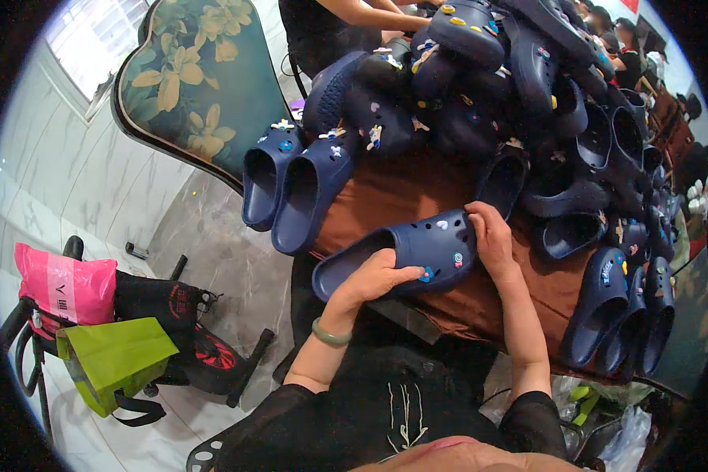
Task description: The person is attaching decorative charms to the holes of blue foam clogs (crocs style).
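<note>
Hands work one navy clog point(405, 250): left hand point(376, 279) clamped on its side, right hand point(489, 236) fingers pinched at its toe, seemingly seating a charm; next needs firm pressing.

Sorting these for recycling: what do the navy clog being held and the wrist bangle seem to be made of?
The navy clog looks like moulded foam resin, matt: one seamless piece with thick rounded edges and punched holes holding small coloured charms. The bangle on the left hand looks like jade or glass: pale green, smooth, slightly glossy; which cannot be told.
</note>
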`<state>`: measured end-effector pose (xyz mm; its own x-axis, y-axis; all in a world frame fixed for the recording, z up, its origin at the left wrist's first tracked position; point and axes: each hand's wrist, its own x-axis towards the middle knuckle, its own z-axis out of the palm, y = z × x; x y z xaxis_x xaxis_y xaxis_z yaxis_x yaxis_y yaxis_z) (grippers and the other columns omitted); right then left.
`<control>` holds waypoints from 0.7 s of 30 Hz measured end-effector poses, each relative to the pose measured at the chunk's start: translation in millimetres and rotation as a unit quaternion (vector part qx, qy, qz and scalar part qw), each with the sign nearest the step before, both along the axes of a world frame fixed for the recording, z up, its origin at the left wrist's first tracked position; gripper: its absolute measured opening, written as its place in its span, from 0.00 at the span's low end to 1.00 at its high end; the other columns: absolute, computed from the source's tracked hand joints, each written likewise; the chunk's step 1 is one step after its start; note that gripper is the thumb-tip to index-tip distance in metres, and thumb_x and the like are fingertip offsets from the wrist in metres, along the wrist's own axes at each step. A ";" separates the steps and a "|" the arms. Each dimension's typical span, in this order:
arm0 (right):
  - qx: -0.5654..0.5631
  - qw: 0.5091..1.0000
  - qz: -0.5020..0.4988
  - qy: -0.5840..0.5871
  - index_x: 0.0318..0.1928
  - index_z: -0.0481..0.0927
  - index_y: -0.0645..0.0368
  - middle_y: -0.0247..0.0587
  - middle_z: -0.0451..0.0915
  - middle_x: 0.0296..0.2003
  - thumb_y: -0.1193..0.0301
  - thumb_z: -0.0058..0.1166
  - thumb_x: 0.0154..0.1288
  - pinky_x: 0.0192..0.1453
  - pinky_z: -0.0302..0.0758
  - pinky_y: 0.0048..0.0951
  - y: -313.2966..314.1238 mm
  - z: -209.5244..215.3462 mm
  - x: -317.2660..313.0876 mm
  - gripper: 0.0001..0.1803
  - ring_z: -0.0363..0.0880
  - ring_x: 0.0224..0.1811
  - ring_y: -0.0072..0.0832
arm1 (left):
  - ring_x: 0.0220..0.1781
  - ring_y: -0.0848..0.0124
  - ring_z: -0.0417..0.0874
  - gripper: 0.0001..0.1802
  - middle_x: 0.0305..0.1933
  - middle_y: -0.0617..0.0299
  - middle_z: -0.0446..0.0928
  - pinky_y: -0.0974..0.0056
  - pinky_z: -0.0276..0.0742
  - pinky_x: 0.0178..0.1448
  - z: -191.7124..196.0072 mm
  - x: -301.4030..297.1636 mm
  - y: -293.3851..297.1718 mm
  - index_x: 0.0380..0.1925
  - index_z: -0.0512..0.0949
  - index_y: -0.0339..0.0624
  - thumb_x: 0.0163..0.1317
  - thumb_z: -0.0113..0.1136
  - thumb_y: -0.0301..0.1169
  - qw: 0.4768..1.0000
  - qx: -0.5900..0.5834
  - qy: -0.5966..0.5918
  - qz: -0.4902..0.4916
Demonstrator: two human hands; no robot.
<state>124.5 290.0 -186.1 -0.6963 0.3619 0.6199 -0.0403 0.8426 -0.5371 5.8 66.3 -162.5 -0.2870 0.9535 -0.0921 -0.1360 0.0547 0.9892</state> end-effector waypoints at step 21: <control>0.097 0.974 0.106 -0.173 0.54 0.79 0.50 0.37 0.67 0.29 0.58 0.61 0.57 0.44 0.64 0.36 -3.4 35.5 9.2 0.24 0.67 0.34 0.36 | 0.45 0.74 0.78 0.24 0.44 0.61 0.82 0.65 0.72 0.53 0.7 -48.8 37.8 0.48 0.79 0.34 0.58 0.66 0.41 0.955 -0.093 0.181 -0.215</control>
<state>133.7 286.7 -150.6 -0.9217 0.0865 0.3780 -0.0695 0.9221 -0.3806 -43.1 104.1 -161.8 0.0819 0.9672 -0.2405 0.2869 0.2082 0.9351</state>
